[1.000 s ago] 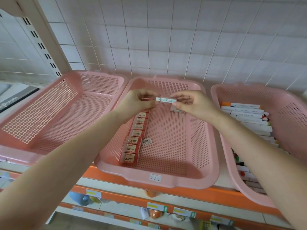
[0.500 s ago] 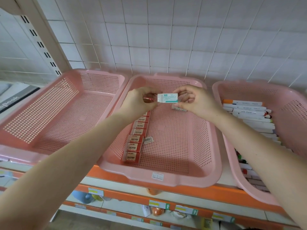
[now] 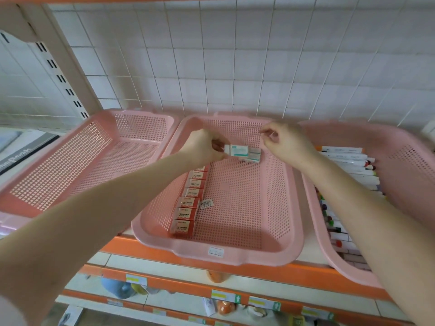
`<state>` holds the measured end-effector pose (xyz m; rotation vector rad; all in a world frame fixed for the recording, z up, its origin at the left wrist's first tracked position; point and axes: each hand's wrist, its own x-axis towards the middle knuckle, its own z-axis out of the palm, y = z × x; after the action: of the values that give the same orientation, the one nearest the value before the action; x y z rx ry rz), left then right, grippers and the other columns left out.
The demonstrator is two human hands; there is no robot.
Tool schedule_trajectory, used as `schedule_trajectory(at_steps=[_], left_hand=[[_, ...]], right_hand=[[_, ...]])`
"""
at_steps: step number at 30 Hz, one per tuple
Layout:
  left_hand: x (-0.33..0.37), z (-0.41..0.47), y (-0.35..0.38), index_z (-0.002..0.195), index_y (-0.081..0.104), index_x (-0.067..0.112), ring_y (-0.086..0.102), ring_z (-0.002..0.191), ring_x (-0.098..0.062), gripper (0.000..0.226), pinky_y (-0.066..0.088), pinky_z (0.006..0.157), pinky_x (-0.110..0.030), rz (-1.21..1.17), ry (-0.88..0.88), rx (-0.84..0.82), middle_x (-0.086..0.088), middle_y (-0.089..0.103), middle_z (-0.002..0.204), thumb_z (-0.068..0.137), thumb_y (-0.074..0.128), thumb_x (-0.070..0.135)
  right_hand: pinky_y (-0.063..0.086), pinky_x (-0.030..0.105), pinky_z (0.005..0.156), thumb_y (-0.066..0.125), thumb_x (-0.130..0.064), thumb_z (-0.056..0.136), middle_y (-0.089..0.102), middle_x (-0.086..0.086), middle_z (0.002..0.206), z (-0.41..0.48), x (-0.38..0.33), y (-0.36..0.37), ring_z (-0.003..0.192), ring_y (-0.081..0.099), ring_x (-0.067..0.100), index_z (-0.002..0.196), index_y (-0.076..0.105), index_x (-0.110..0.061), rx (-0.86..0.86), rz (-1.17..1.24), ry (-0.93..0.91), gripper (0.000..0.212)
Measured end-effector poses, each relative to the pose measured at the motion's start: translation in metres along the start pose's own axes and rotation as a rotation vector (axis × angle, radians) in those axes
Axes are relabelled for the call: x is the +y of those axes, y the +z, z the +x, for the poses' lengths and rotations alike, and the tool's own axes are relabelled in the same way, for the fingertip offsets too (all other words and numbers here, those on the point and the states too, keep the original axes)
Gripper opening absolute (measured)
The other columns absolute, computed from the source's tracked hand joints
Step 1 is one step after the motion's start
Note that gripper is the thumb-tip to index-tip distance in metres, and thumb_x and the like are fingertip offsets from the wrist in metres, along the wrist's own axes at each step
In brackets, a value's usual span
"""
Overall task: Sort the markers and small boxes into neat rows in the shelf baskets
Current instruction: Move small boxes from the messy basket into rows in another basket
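Gripping the teal small box [image 3: 236, 150] by one end, your left hand [image 3: 204, 148] holds it over the middle basket [image 3: 259, 260]; your right hand [image 3: 282, 142] hovers curled, apparently empty. Dropped carelessly, it could knock the matching boxes [image 3: 253, 157] beside it askew.

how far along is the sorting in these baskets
Done: a row of 2B boxes lines the middle basket's left wall, and markers lie side by side in the right basket. In hand: the left hand holds a white-green box over the middle basket's back; the right hand hovers beside it, fingers curled. Left: that box and the loose boxes at the back need a row.
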<state>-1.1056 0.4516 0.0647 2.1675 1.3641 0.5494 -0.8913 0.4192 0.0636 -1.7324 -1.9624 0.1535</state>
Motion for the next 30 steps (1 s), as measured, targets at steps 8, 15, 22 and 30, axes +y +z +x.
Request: schedule_trajectory(at_steps=[8, 15, 22, 30], left_hand=[[-0.006, 0.026, 0.041, 0.114, 0.067, 0.016, 0.058, 0.088, -0.007, 0.036, 0.044, 0.074, -0.015, 0.160, -0.073, -0.182, 0.001, 0.067, 0.111, 0.079, 0.075, 0.022], [-0.009, 0.032, 0.055, 0.113, 0.067, 0.018, 0.058, 0.092, -0.011, 0.035, 0.042, 0.078, -0.018, 0.152, -0.056, -0.134, 0.001, 0.066, 0.109, 0.078, 0.075, 0.020], [-0.005, 0.030, 0.056, 0.104, 0.066, 0.015, 0.061, 0.092, -0.014, 0.024, 0.047, 0.079, -0.022, 0.197, -0.009, -0.084, 0.000, 0.067, 0.104, 0.082, 0.072, 0.022], [-0.004, 0.016, -0.008, 0.107, 0.066, 0.020, 0.058, 0.081, -0.005, 0.020, 0.040, 0.063, -0.007, 0.176, 0.049, 0.012, 0.007, 0.063, 0.103, 0.089, 0.060, 0.013]], right_hand=[[0.044, 0.037, 0.095, 0.049, -0.019, 0.091, 0.068, -0.002, 0.108, 0.002, 0.010, 0.011, 0.100, 0.060, 0.020, 0.122, 0.061, -0.018, -0.065, -0.150, -0.024, 0.033], [0.044, 0.039, 0.096, 0.048, -0.018, 0.089, 0.068, -0.003, 0.108, 0.004, 0.016, 0.015, 0.104, 0.059, 0.019, 0.119, 0.062, -0.018, -0.058, -0.130, -0.017, 0.033], [0.045, 0.039, 0.096, 0.049, -0.019, 0.091, 0.068, -0.001, 0.110, 0.002, 0.014, 0.011, 0.104, 0.060, 0.018, 0.120, 0.062, -0.017, -0.070, -0.120, -0.015, 0.032], [0.044, 0.033, 0.096, 0.052, -0.018, 0.091, 0.065, 0.001, 0.120, 0.000, 0.007, 0.006, 0.109, 0.059, 0.017, 0.118, 0.065, -0.015, -0.114, -0.112, 0.021, 0.030]])
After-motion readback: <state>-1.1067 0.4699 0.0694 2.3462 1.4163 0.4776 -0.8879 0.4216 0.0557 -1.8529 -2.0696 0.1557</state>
